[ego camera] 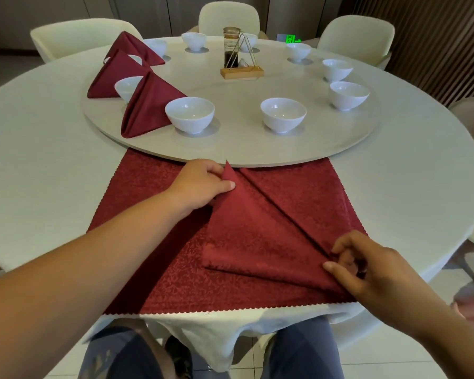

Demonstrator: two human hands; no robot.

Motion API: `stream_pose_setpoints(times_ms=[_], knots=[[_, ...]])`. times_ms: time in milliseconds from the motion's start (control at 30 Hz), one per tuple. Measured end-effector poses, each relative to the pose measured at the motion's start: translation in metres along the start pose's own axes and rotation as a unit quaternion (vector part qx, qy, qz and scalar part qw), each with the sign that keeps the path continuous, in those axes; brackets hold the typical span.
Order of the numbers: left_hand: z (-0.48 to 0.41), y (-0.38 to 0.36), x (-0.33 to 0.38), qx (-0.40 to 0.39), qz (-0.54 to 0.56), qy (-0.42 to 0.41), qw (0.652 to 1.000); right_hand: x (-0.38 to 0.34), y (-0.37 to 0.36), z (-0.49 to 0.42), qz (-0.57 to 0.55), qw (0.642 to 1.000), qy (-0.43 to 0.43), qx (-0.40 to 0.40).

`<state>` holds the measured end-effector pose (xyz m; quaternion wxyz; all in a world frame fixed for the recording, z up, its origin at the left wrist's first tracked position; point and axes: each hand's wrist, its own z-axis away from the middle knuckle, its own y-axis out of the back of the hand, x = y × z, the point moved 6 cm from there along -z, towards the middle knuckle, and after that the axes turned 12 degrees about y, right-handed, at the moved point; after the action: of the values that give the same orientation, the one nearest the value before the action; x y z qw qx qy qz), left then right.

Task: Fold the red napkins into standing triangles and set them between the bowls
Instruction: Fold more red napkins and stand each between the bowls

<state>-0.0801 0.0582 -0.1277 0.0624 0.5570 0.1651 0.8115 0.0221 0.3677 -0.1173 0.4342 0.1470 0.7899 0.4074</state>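
Head view: left hand (203, 183) pinches the folded napkin (257, 236) by its far tip, right hand (367, 269) pinches the near-right corner; long edge runs diagonally between both grips.

A round turntable (236, 149) fills the middle of a cloth-covered table. On its near rim, a left bowl (190, 114) and a right bowl (283, 114) stand well apart, and the bare gap between them is open to a hand reaching straight over the near edge. On its left rim, the nearest standing napkin (148, 108) rises just beside the left bowl, with two more standing napkins (112, 75) behind it, closing the gaps there. Along its right rim, further bowls (349, 94) stand with bare gaps between them. At its centre, a wooden stand (241, 71) holds a tall bottle (231, 47). Just before its near edge, a flat red cloth (320, 192) carries a folded napkin (257, 228), with the left hand (203, 184) pinching the far corner and the right hand (367, 266) the near right one.
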Motion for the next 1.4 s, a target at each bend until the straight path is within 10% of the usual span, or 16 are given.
stream_pose_setpoints(times_ms=[267, 567, 1400], knots=[[-0.013, -0.006, 0.007, 0.117, -0.142, -0.063, 0.981, 0.003, -0.006, -0.002, 0.03, 0.999, -0.006, -0.033], [0.023, -0.002, -0.013, 0.02, -0.09, 0.064, 0.994, 0.008, -0.009, -0.004, 0.015, 0.999, -0.024, -0.025], [0.133, 0.03, -0.052, 0.007, -0.205, -0.1, 0.974, -0.023, -0.033, -0.015, 0.034, 0.998, -0.009, -0.052]])
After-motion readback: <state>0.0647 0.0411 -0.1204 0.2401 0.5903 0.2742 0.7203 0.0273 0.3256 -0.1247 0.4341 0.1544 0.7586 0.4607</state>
